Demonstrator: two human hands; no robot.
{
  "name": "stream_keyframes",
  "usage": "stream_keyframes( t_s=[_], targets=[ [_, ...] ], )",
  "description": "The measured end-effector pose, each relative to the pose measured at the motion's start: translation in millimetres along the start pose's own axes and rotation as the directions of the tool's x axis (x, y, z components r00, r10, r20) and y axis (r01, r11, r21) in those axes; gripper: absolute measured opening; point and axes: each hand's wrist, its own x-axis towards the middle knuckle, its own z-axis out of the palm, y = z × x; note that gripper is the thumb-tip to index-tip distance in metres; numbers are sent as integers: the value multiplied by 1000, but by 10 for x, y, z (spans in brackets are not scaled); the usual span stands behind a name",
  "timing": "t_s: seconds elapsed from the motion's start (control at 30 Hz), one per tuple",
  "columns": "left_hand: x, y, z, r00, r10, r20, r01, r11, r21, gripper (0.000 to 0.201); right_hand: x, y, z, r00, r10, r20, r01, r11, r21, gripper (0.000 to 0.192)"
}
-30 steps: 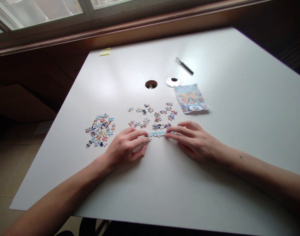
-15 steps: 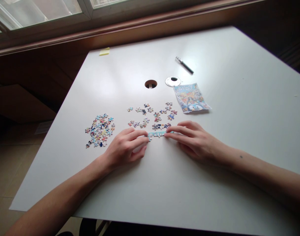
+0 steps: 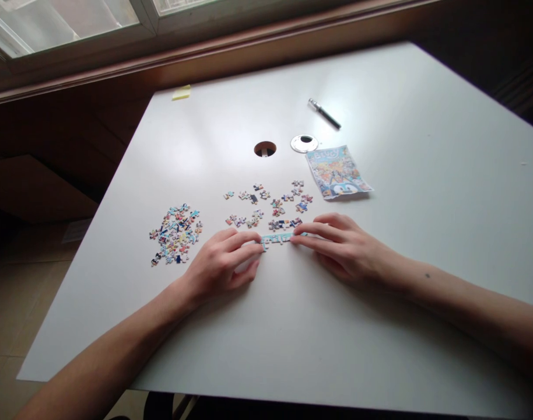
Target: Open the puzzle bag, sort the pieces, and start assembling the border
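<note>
A short light-blue strip of joined puzzle pieces [image 3: 277, 238] lies flat on the white table [image 3: 293, 344]. My left hand [image 3: 223, 262] presses its fingertips on the strip's left end. My right hand [image 3: 343, 248] rests its fingertips on the right end. Both hands lie low on the tabletop with fingers stretched toward each other. Just beyond the strip are scattered loose pieces [image 3: 270, 204]. A denser pile of loose pieces [image 3: 174, 233] sits to the left of my left hand.
A colourful reference picture [image 3: 336, 173] lies behind my right hand. Farther back are a round cable hole [image 3: 265, 149], its silver cover [image 3: 304, 143], a pen [image 3: 324, 113] and a yellow sticky note [image 3: 181, 93]. A window runs along the far wall.
Both hands and the strip stay where they were. Only the camera has shifted slightly, so everything sits a little left and higher in view.
</note>
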Motion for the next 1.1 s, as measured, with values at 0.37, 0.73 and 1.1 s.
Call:
stream_keyframes(
  t_s=[0.37,0.73,1.1],
  targets=[
    [-10,-5,2,1000,-3,7,3,1000,4,22,-14,8,17,1000,-3,3,3,1000,-1,47],
    [-19,-8,8,1000,-1,11,1,1000,9,22,-14,1,16,1000,9,3,-9,1000,4,49],
    [-6,-5,6,1000,-3,3,3,1000,-3,21,3,0,4,1000,-17,-4,17,1000,3,47]
  ],
)
